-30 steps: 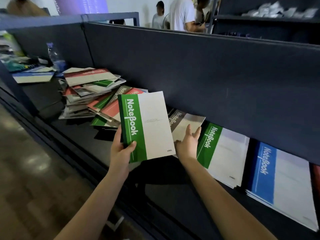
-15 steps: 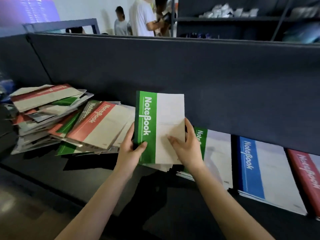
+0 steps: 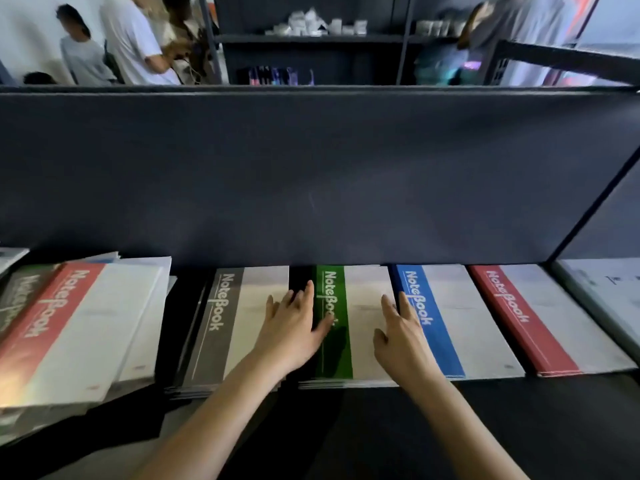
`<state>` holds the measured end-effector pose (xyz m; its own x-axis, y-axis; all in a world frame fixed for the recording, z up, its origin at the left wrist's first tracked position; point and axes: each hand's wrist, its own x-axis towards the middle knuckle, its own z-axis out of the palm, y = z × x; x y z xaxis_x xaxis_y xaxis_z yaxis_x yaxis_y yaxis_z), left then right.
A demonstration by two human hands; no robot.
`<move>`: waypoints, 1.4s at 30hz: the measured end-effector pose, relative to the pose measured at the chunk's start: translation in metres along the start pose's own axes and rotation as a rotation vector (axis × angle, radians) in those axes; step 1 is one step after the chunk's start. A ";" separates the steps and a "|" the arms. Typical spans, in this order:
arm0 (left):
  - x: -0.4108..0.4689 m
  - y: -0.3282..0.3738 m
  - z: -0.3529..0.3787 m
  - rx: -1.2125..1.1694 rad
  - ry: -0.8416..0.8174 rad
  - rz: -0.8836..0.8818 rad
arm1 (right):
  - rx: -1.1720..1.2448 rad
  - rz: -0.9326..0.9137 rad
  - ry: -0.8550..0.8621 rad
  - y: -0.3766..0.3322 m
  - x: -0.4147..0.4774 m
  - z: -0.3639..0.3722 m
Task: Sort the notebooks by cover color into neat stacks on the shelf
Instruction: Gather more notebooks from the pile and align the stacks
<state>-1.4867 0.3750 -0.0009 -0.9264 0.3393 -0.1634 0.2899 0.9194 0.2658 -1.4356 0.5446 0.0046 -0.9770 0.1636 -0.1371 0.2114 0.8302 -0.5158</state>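
Green-banded paper notebook point(image 3: 360, 306), probably light and floppy, lies beneath the flat, empty left hand point(image 3: 294, 327) and right hand point(image 3: 401, 337); side edges suit gripping.

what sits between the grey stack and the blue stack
The green stack, with the left hand and right hand at its sides, seen in the head view.

Mixed pile point(image 3: 69, 323) cut by left edge; background people point(image 3: 131, 39) blurred.

The single wide-angle head camera looks forward and down from close above the dark flat shelf point(image 3: 519, 427), squarely facing its dark grey fabric back panel point(image 3: 311, 168).
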 end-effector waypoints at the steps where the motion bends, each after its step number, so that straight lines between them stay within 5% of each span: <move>1: 0.003 0.001 0.001 0.028 -0.006 -0.010 | -0.017 0.006 -0.018 -0.001 0.001 0.002; 11: 0.025 0.016 0.003 0.145 -0.098 -0.132 | -0.223 -0.094 -0.082 -0.020 0.013 0.010; 20: 0.019 0.016 0.005 0.062 -0.055 -0.181 | -0.013 -0.029 -0.117 0.002 0.015 0.008; 26: -0.011 0.047 0.012 -0.349 0.026 -0.270 | 0.221 -0.095 -0.166 0.016 0.011 0.002; 31: -0.017 0.050 0.017 -0.590 0.252 -0.412 | 0.304 -0.136 -0.180 0.016 0.011 0.012; 38: -0.007 0.054 0.022 -0.396 0.200 -0.376 | 0.346 -0.149 -0.185 0.015 0.009 -0.007; 42: -0.013 0.075 0.022 -0.248 0.425 -0.248 | 0.401 -0.332 0.017 0.036 -0.008 -0.035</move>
<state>-1.4476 0.4437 0.0006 -0.9901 -0.0389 0.1349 0.0330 0.8696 0.4927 -1.4210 0.5922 0.0170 -0.9929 -0.0629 0.1008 -0.1186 0.5701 -0.8130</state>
